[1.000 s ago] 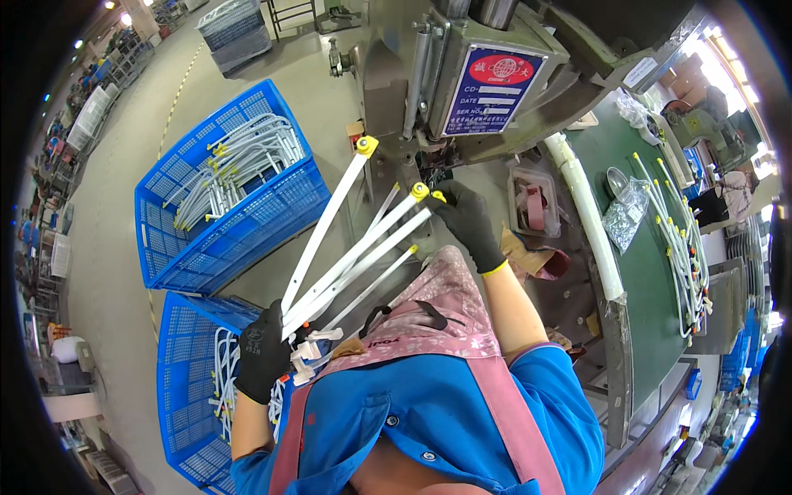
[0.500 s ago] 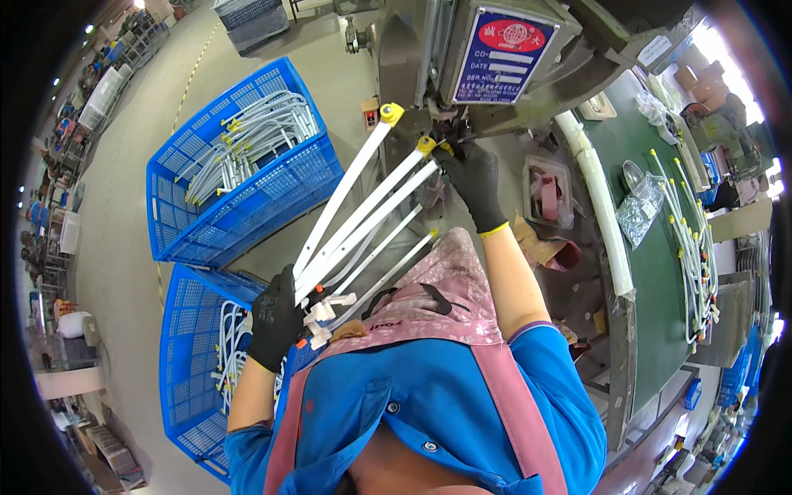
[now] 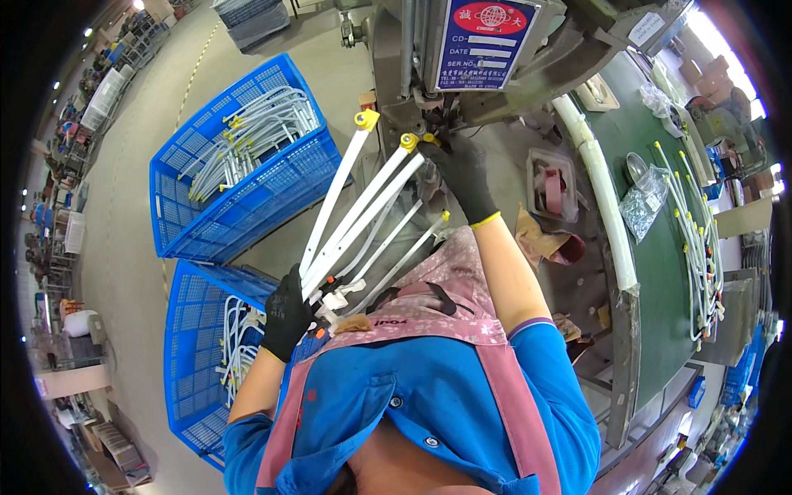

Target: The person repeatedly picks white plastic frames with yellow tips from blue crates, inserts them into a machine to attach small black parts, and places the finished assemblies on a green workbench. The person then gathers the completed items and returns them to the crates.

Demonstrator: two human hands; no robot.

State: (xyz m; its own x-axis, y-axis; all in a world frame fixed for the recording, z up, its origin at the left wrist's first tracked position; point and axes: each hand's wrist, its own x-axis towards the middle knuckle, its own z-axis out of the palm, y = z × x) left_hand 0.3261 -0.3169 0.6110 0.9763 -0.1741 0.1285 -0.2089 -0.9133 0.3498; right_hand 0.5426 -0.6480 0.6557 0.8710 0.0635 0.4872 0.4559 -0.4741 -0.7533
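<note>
A white folding tube frame point(image 3: 360, 206) slants across in front of me, with yellow end fittings at its far end and white and orange plastic parts at its near end. My left hand point(image 3: 286, 318), in a black glove, is closed round the near end of its tubes. Just under the head of a grey-green machine point(image 3: 528, 99), my right hand point(image 3: 464, 169), also gloved, grips a yellow-tipped end of the same frame. Its fingertips are partly hidden there. One tube with a yellow fitting point(image 3: 365, 120) sticks out apart to the left.
Two blue crates point(image 3: 330, 169) point(image 3: 175, 355) with similar white frames stand at left. At right is a green-topped bench point(image 3: 660, 363) bearing more frames and a clear bag point(image 3: 643, 205). A pale plastic bin point(image 3: 571, 206) sits beside the machine.
The frame's yellow ends and my right hand have shifted slightly left in the picture, and the machine appears further left too. Both hands keep their hold.
</note>
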